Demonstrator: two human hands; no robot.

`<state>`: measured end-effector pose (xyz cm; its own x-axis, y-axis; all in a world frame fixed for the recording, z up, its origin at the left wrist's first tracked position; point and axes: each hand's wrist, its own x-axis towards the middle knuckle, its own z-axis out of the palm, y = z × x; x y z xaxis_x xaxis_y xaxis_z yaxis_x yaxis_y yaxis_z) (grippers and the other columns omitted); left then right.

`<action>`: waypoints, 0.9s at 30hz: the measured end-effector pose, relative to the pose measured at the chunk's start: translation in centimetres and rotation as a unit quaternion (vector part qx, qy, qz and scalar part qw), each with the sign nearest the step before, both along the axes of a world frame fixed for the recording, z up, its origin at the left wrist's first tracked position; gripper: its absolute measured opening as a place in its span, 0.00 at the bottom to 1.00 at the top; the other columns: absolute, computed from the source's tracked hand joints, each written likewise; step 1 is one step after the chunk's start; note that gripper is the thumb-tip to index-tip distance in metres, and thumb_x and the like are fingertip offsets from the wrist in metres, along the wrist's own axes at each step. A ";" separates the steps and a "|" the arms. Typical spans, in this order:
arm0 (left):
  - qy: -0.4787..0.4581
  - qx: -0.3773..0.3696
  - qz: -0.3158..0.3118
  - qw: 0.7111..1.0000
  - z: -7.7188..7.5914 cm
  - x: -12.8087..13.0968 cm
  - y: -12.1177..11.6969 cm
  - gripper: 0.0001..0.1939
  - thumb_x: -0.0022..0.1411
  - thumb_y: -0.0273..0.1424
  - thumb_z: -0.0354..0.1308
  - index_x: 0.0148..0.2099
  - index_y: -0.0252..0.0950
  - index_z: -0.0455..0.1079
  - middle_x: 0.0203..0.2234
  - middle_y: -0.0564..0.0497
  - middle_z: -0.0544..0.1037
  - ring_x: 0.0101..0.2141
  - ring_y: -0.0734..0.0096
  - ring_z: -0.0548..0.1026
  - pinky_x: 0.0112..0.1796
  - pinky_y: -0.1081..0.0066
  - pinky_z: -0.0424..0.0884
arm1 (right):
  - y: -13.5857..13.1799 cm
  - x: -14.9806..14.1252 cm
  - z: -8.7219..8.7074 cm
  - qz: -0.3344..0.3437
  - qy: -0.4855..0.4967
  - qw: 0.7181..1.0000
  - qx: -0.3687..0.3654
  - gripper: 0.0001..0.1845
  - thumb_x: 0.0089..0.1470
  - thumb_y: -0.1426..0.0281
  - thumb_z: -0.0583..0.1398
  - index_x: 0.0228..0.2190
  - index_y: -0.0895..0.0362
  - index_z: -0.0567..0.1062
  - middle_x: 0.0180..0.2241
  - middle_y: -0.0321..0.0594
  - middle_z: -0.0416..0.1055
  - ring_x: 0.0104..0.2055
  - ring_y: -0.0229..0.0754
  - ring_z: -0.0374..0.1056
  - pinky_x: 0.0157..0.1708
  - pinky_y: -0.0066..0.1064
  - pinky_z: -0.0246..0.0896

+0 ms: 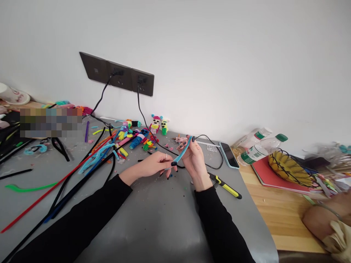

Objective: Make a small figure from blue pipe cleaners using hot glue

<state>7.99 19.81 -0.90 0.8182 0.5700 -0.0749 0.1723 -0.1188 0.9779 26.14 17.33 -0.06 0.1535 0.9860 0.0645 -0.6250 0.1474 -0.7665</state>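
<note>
Blk-nailed fingers (174, 163) & blk sleeves (82, 213) w/ lt. blue pipe cleaner (184, 151); grey desk (164, 226), bright red pipe cleaner (41, 198), green pipe cleaner (33, 189), yellow-&-blk pliers (228, 188), blk-screened phone (229, 155) in pale-blue case, green-capped bottle (256, 152), white wall (219, 54).

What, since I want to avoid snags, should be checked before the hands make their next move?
1. Blue strip held at both ends: ok, between the left hand and right hand.
2. Strip's ends neat: cannot tell, too small here.
3. Yellow-handled pliers on the table: ok, beside the right forearm.
4. Loose strips sorted: not ok, the red strip lies jumbled with black ones.
5. Phone apart from the hands: ok, near the table's edge.
</note>
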 end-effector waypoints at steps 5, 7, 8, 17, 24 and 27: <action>0.002 0.008 0.029 1.000 0.5 -0.2 -0.1 0.28 0.66 0.57 0.56 0.38 0.35 0.76 0.18 0.56 0.67 0.20 0.74 0.64 0.24 0.74 0.58 | 0.0 0.1 0.0 -0.011 -0.003 1.000 -0.014 0.08 0.57 0.65 0.72 0.36 0.53 0.80 0.29 0.30 0.74 0.31 0.34 0.71 0.36 0.27 0.72; -0.003 0.016 0.030 0.999 0.3 -0.2 -0.1 0.28 0.67 0.57 0.55 0.40 0.35 0.76 0.20 0.57 0.64 0.21 0.74 0.63 0.25 0.74 0.60 | 0.1 0.1 -0.2 -0.017 0.004 1.000 -0.009 0.08 0.56 0.66 0.73 0.34 0.54 0.80 0.30 0.31 0.74 0.32 0.34 0.71 0.37 0.27 0.71; -0.002 0.020 0.029 0.999 0.1 -0.2 -0.1 0.28 0.67 0.57 0.54 0.41 0.35 0.76 0.21 0.57 0.62 0.22 0.74 0.63 0.25 0.74 0.60 | 0.2 0.2 -0.3 -0.023 0.007 1.000 -0.005 0.08 0.54 0.66 0.73 0.33 0.54 0.81 0.30 0.31 0.75 0.33 0.34 0.71 0.38 0.26 0.71; 0.020 0.042 0.107 0.993 -0.7 -0.1 0.3 0.25 0.70 0.52 0.50 0.39 0.36 0.73 0.23 0.56 0.62 0.22 0.73 0.61 0.24 0.73 0.58 | 0.4 0.8 -0.6 -0.075 -0.027 0.997 0.005 0.12 0.51 0.63 0.75 0.29 0.54 0.79 0.30 0.32 0.74 0.33 0.35 0.69 0.35 0.27 0.68; -0.009 0.067 0.191 0.979 -0.3 0.0 0.2 0.22 0.69 0.51 0.50 0.32 0.38 0.64 0.22 0.56 0.62 0.23 0.72 0.61 0.25 0.73 0.59 | 0.2 0.2 -0.9 -0.023 -0.184 0.982 -0.024 0.19 0.46 0.57 0.76 0.36 0.55 0.84 0.31 0.32 0.76 0.27 0.32 0.64 0.28 0.25 0.65; -0.031 0.021 0.150 0.988 -0.4 0.0 0.0 0.25 0.67 0.56 0.52 0.32 0.39 0.62 0.22 0.56 0.63 0.22 0.73 0.62 0.24 0.72 0.60 | 0.2 0.0 -0.9 0.031 -0.162 0.985 -0.041 0.22 0.45 0.58 0.77 0.40 0.55 0.85 0.26 0.30 0.74 0.25 0.33 0.64 0.25 0.25 0.64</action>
<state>8.02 19.84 -1.26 0.6141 0.7892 -0.0017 0.1458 -0.1113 0.9830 26.14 17.49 -0.96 0.0779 0.9967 0.0208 -0.3512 0.0470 -0.9351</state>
